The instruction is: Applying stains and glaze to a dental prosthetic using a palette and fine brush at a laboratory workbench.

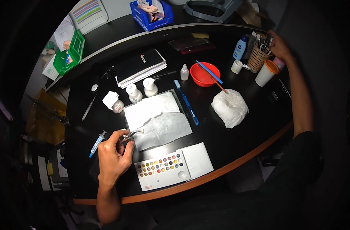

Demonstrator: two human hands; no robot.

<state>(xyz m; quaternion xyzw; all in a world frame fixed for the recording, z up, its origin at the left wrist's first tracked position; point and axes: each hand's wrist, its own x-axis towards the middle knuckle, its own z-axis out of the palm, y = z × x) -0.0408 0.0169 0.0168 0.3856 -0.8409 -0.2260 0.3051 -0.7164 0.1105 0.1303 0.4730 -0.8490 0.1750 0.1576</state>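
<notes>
My left hand [115, 155] is closed on slim metal tweezers [129, 135]. At their tip is a small whitish piece [141, 130], held over a white paper sheet [163, 128] that lies on a pad. Below the sheet sits an open palette [159, 172] with rows of small coloured wells. At the far right, my right hand [279, 46] reaches to the rim of a woven basket [257, 58] packed with slender tools [264, 43]. Its fingers are bent at the tool tops; what they grip is partly hidden.
Behind the sheet stand white jars [150, 87] and a dropper bottle [184, 73]. A red bowl [205, 78] with brushes across it is beside crumpled white tissue [230, 109]. A blue toothbrush [187, 103], a syringe [97, 144] and an orange-lidded cup [266, 74] are also on the table.
</notes>
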